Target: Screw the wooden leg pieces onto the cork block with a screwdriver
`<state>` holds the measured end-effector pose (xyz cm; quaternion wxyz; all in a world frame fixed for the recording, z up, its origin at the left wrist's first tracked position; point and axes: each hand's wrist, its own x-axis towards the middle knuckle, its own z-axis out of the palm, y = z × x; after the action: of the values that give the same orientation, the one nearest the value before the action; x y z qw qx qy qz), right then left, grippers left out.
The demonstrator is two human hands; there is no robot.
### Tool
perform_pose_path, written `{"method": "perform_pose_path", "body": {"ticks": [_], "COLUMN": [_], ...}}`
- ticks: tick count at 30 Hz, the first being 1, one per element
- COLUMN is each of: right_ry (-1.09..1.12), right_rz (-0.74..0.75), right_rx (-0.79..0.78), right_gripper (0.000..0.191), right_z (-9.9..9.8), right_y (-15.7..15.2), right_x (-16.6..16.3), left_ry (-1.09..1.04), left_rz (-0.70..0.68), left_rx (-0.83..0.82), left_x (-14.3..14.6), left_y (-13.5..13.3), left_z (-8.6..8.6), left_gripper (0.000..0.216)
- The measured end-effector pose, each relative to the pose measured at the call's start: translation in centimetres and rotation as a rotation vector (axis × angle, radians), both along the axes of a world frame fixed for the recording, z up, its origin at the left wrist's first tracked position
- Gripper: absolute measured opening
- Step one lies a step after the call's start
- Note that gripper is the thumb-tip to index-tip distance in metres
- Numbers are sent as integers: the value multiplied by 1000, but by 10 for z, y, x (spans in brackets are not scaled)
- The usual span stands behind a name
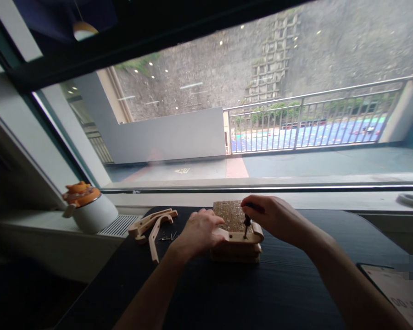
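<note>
A small stool-like block [229,215] with a woven, straw-coloured surface sits on the dark table. Along its near upper edge lies a pale curved wooden piece [238,237] with a dark hole or screw in it. My left hand [200,229] grips the left end of this piece, thumb in front and fingers over the woven top. From the right, my right hand [278,214] is closed around the dark handle of a screwdriver [247,223]. Its shaft points down, and the tip meets the wooden piece near its curled right end.
Loose curved wooden pieces [153,240] and several small screws [168,238] lie left on the black table [289,284]. A white pot [96,213] with an orange animal figure stands on the sill. A phone-like screen [382,284] lies right. A tape-like ring [410,200] rests by the window.
</note>
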<state>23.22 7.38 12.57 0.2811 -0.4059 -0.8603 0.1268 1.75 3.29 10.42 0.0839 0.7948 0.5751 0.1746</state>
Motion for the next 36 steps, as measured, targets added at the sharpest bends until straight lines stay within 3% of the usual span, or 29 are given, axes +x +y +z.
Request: {"method": "perform_pose_path", "body": {"ticks": [4, 8, 11, 20, 24, 30, 36], "right_ry": [86, 114, 86, 26, -34, -2, 30], "right_rz": [116, 155, 115, -38, -118, 51, 75], "right_rx": [-138, -197, -151, -36, 26, -61, -82], "right_gripper": [24, 24, 23, 26, 25, 24, 20], "right_z": [-2, -4, -2, -3, -2, 1, 1], "right_y": [2, 3, 1, 0, -3, -10, -7], "right_x": [3, 2, 0, -6, -10, -10, -8], "left_ry": [-503, -1075, -1256, -1091, -1035, -1090, -1100], "left_rz": [33, 18, -7, -11, 5, 10, -3], "left_rx": [-133, -256, -291, -132, -96, -120, -141], "left_x": [-20, -20, -14, -9, -7, -4, -2], "left_y": [1, -2, -2, 4, 0, -2, -2], "left_z": [-22, -56, -71, -83, -82, -85, -91], "left_gripper": [36, 69, 74, 35, 28, 34, 40]}}
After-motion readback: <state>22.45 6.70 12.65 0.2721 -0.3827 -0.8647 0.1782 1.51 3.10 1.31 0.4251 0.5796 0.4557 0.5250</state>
